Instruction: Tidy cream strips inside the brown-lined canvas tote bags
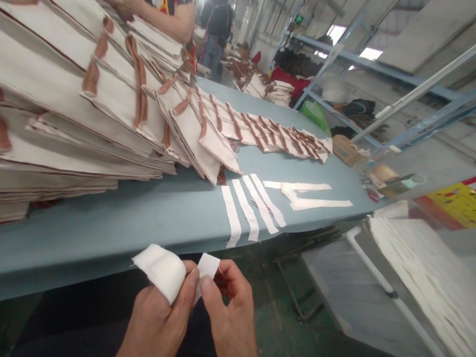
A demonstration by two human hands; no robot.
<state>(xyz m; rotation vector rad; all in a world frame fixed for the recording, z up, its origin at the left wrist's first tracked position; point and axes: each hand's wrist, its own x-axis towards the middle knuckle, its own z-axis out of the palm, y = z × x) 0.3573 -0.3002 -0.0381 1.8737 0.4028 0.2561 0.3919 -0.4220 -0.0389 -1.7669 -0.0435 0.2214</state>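
Observation:
Between my two hands is a white fabric strip (162, 269), held below the table's near edge. My left hand (157, 313) pinches it with thumb and fingers, and a wide end curls over the back of that hand. My right hand (231, 308) grips the short end between thumb and forefinger. The two hands almost touch at the fingertips. Ahead on the table lie several white strips (244, 209) side by side, with folded strips (315, 202) to their right.
A blue-green table (143, 211) bears large stacks of cream fabric pieces (50, 73) with brown trim, and a fanned row of pieces (263, 132) behind. At right are a cart with stacked white cloth (425, 273) and metal shelving (416, 83). A co-worker's arm (165, 20) reaches over the stacks.

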